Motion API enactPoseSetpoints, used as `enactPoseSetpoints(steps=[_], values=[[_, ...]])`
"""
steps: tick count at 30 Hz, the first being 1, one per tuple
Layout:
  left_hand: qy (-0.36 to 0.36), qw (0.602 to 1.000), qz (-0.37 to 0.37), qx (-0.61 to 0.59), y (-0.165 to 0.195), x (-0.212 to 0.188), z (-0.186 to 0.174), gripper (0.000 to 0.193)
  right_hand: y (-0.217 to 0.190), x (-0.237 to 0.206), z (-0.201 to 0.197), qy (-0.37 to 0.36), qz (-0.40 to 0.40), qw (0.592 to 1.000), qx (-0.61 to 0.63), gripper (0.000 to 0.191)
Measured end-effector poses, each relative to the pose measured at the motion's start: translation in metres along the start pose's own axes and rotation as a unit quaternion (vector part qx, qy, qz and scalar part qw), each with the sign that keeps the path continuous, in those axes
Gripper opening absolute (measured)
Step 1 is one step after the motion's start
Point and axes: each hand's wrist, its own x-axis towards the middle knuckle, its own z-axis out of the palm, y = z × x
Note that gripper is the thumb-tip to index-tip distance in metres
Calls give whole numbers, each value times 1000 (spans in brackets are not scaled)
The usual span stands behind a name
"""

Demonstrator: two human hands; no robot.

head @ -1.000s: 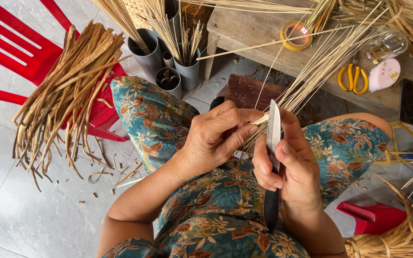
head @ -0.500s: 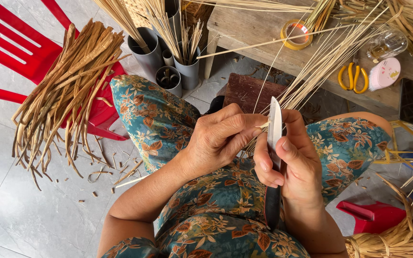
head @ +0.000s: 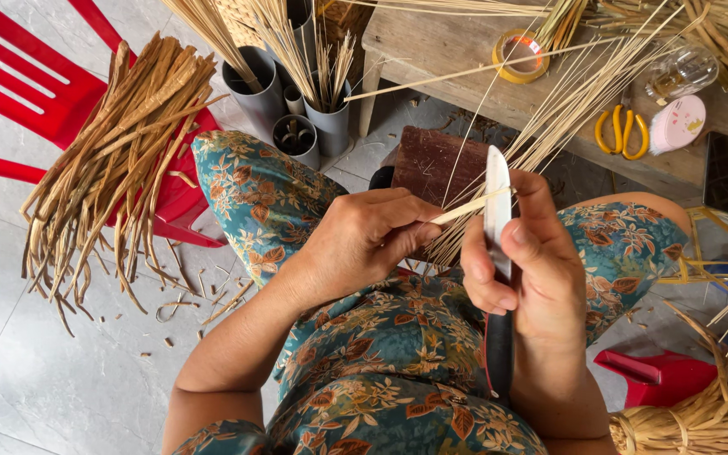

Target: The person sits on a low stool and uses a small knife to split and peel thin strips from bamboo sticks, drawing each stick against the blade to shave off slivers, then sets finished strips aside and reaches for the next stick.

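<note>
The left hand (head: 364,244) pinches a thin pale bamboo sliver (head: 465,207) between thumb and fingers over the lap; the right hand (head: 524,270) is closed round a knife (head: 496,211), blade up against the sliver. The sliver looks light, springy and easily snapped, best held near the blade. Far left, grey tubes (head: 330,118) stand holding upright sticks, probably the same material.

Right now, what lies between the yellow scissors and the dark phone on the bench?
In the head view, a round pink case lies between the yellow scissors and the dark phone.
</note>
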Motion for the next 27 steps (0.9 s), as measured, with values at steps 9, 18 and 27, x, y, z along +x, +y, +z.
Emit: enactPoseSetpoints(steps=[9, 18, 27], values=[[49, 998, 36, 22, 0, 3, 5, 12, 21, 4, -12, 7, 84, 996, 28, 38], [-18, 999, -35, -10, -5, 0, 0, 11, -1, 4, -14, 17, 19, 999, 22, 42], [-22, 999, -32, 21, -7, 2, 0, 12, 11, 11, -15, 48, 65, 997, 4, 36]])
